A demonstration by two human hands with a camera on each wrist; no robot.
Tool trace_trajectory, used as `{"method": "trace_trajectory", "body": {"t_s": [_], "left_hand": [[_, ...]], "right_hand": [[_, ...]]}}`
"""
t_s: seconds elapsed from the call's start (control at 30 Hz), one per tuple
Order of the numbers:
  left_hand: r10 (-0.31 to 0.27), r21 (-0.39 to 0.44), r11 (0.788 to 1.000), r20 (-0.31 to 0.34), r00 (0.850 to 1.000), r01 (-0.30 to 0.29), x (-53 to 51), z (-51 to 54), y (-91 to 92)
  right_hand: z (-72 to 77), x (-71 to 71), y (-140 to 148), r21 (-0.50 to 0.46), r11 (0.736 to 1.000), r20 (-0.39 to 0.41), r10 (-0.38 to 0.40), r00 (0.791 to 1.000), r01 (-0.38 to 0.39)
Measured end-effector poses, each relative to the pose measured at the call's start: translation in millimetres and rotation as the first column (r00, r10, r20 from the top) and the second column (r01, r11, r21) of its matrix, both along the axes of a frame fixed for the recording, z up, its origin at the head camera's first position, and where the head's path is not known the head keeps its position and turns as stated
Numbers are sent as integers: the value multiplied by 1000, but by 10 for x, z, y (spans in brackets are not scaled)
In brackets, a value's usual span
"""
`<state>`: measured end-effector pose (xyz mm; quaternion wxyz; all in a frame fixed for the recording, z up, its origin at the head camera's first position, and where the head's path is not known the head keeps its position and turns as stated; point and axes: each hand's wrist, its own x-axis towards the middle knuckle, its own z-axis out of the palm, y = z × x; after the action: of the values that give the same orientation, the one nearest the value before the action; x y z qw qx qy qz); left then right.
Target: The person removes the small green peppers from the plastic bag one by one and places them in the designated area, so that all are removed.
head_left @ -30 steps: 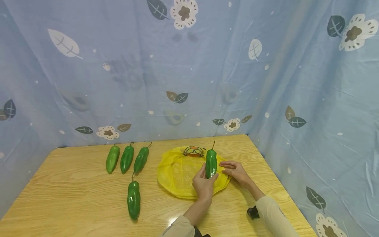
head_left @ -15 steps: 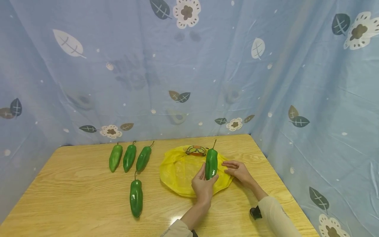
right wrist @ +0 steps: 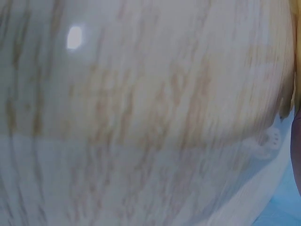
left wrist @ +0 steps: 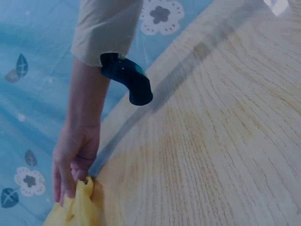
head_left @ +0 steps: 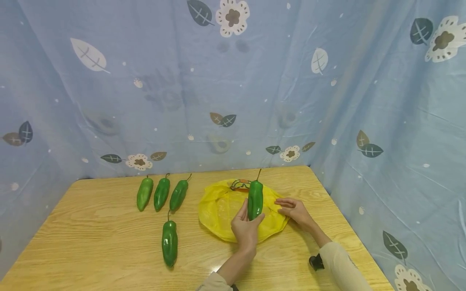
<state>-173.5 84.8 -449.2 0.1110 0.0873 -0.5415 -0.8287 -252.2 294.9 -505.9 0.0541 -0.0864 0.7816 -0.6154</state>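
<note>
In the head view my left hand (head_left: 245,231) grips the lower end of a glossy green pepper (head_left: 255,199), held upright with its stem up, in front of a yellow plastic bag (head_left: 222,232). The bag lies spread on the table with its mouth toward me. My right hand (head_left: 296,212) pinches the bag's right edge. The left wrist view shows that right hand (left wrist: 75,160) with its fingers on the bunched yellow plastic (left wrist: 77,209). In the right wrist view only a dark sliver of the hand shows at the right edge.
Three green peppers lie in a row at the back left, among them a middle pepper (head_left: 162,194). A single pepper (head_left: 169,243) lies nearer the front. The wooden table (head_left: 98,242) meets a blue patterned curtain (head_left: 174,101) behind and at the right.
The left hand and its pepper have shifted a little to the left over the bag. The right hand keeps its place on the bag's edge. The head view has turned slightly left.
</note>
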Motion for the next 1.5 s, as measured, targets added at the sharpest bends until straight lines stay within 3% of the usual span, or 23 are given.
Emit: {"method": "trace_trajectory", "body": {"t_s": [0.3, 0.57, 0.9, 1.5], "left_hand": [[20, -9, 1000, 10, 1000, -20, 10, 24, -110], [90, -53, 995, 5, 996, -89, 7, 9, -309], [81, -42, 996, 11, 997, -81, 54, 41, -445], [106, -25, 994, 15, 994, -106, 70, 109, -733]], "right_hand": [[14, 9, 14, 4, 1000, -6, 17, 1000, -17], [-1, -4, 7, -13, 1000, -4, 27, 1000, -27], [35, 7, -16, -7, 1000, 15, 11, 1000, -11], [25, -15, -11, -29, 998, 7, 54, 999, -54]]}}
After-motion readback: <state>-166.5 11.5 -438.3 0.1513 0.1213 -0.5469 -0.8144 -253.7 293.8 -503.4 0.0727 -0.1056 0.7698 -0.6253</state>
